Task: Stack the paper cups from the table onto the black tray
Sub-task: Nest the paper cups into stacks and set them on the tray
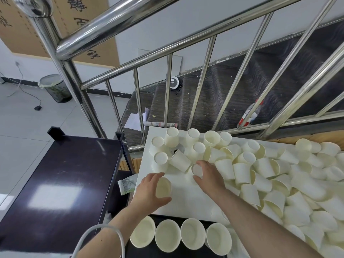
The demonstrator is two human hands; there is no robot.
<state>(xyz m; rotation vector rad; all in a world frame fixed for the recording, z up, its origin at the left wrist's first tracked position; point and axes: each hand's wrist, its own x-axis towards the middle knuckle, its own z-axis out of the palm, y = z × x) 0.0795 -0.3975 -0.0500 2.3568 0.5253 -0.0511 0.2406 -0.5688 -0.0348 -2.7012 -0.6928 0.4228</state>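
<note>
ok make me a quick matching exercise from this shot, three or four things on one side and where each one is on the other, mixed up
Things:
1. left hand
2. right hand
3. waste bin
4. plastic bottle

Places:
A. on the stairs behind the railing
B. gripping an upright cup on the white table
C. on the tiled floor by the wall
D. gripping a cup at the edge of the pile

Pairs: 1-B, 2-D, 3-C, 4-A

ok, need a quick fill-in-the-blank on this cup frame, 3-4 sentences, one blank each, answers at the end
1. The left hand holds one cream paper cup with its open mouth facing ____.
2. The row of open cream cups on the black tray counts ____ cups.
3. The right hand grips a cup lying on the ____ table.
4. Behind the table runs a shiny ____ stair railing.

Missing words: up; four; white; metal
</note>
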